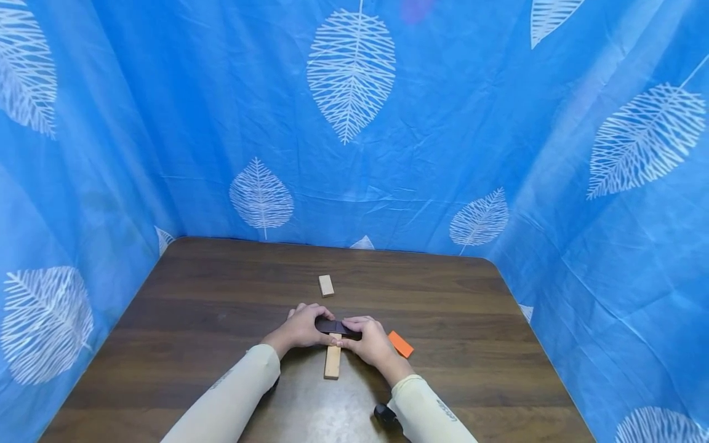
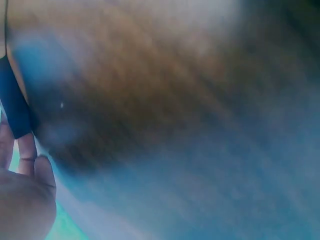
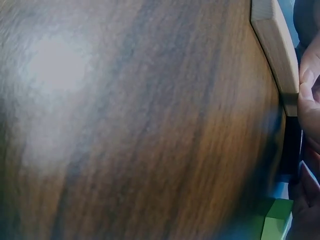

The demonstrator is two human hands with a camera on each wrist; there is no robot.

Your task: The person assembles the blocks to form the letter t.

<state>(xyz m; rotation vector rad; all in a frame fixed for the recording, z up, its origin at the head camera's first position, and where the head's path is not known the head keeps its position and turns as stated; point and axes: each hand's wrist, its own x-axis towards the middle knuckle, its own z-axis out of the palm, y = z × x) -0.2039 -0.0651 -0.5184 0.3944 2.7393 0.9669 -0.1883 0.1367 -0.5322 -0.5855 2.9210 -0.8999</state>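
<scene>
In the head view my left hand [image 1: 301, 327] grips the left end of a dark block [image 1: 328, 326], thumb in front and fingers behind. My right hand [image 1: 372, 342] pinches the right end. A seam shows near the dark piece's middle; whether it is one block or two I cannot tell. A plain wooden block [image 1: 332, 362] lies lengthwise toward me, its far end meeting the dark piece between the thumbs. In the left wrist view the dark block [image 2: 16, 102] shows at the left edge. The right wrist view has the wooden block [image 3: 277, 50] beside the thumbs.
An orange block [image 1: 400, 344] lies just right of the right hand. Farther back on the brown wooden table [image 1: 221, 277] is a small pale wooden block [image 1: 326, 286]. Blue curtains [image 1: 388, 166] with white leaves surround the table's back and sides.
</scene>
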